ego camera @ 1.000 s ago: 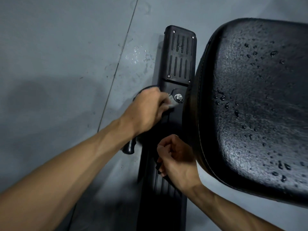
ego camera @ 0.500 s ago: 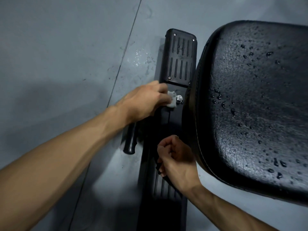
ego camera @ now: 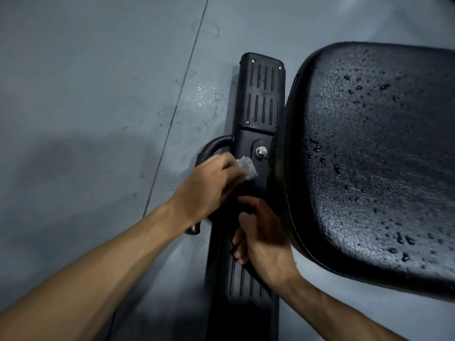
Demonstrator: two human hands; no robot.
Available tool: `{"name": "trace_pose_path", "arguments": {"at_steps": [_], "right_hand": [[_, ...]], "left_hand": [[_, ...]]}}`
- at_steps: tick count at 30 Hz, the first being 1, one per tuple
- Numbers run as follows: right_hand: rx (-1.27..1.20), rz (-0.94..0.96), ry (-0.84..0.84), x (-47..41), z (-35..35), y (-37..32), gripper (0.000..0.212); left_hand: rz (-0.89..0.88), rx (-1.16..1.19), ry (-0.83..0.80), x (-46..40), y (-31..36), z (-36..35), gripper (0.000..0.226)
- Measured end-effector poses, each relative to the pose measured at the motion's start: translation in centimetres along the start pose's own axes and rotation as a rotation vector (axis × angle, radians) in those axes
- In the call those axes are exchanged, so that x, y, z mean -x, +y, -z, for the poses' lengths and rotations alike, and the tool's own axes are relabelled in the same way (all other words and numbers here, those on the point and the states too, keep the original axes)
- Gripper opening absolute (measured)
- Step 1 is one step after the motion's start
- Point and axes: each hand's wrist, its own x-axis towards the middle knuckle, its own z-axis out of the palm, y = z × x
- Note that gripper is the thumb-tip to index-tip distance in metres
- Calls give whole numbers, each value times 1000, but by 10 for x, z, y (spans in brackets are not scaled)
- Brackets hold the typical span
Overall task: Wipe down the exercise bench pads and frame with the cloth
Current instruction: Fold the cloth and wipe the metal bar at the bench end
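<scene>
Left hand is down on the frame, fingers bunched around a small pale cloth and pressing it onto the black rail just at seven o'clock of the silver bolt. Right hand sits lower, at six o'clock of the cloth, fingers curled against the rail; it looks like a bracing hold, though exactly what the fingertips catch I cannot tell. Up at twelve o'clock the ribbed foot plate runs away from the bolt, and a curved handle loops out at nine o'clock of it, half hidden behind the left hand. Over at three o'clock, the big pad is beaded with droplets, so by my reading it has been wetted and not yet dried. To do this stretch well: keep the cloth flat rather than balled, work round the bolt head where grime would collect, then draw long strokes along the grooves, not across them. That scrap of cloth is small, so refolding to a clean face seems wise before the pad. There is a wet patch on the floor at eleven o'clock of the handle.
</scene>
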Motion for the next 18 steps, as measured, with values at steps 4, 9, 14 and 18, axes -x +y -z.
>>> {"name": "trace_pose_path", "arguments": {"at_steps": [4,9,14,18], "right_hand": [[205,243,53,-6,6,11,27],[337,340,59,-22,12,17,42],[545,347,126,-33,9,30,49],[663,340,121,-10,5,23,41]], "left_hand": [[187,32,126,-38,-19,11,15],[163,59,251,-71,-15,19,14],[55,-82,121,-92,-23,-1,28],[88,-96,109,-91,-27,-1,23]]}}
